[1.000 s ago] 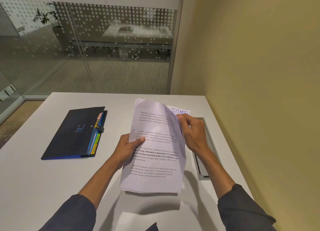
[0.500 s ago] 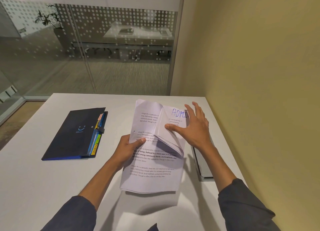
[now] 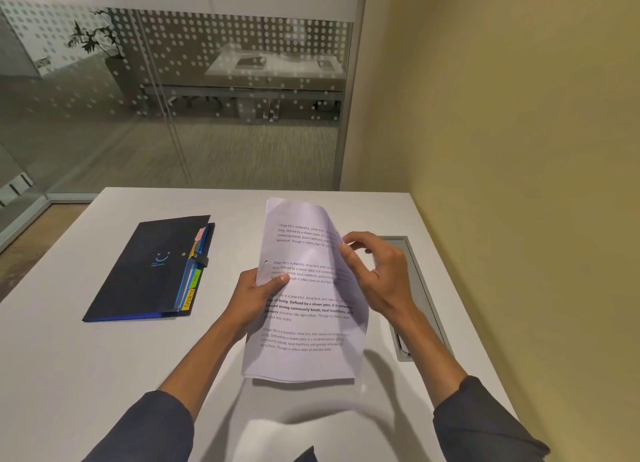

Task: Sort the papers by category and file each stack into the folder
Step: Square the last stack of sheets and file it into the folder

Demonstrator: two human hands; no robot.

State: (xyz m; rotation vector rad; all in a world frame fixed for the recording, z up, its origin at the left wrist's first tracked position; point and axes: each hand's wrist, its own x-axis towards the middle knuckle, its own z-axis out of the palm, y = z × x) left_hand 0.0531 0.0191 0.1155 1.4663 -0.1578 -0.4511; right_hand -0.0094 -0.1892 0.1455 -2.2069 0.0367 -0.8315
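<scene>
A stack of white printed papers [image 3: 304, 323] is held above the white table [image 3: 104, 375], tilted up toward me. My left hand [image 3: 258, 297] grips its left edge, thumb on the top sheet. My right hand [image 3: 377, 274] is at the stack's upper right edge, thumb and forefinger pinching the edge of the top sheet, the other fingers loosely curled. A dark closed folder [image 3: 149, 271] with coloured index tabs, one reading SPORTS, lies flat on the table to the left, apart from both hands.
A grey recessed cable hatch [image 3: 420, 299] is set in the table at the right, partly behind my right hand. A yellow wall [image 3: 519, 150] runs close along the table's right edge. A glass partition stands behind the table.
The top sheet, folded back half a second ago to show a page marked ADMI, now lies flat over the stack again. My right hand went from spread open to pinching the sheet's edge.
</scene>
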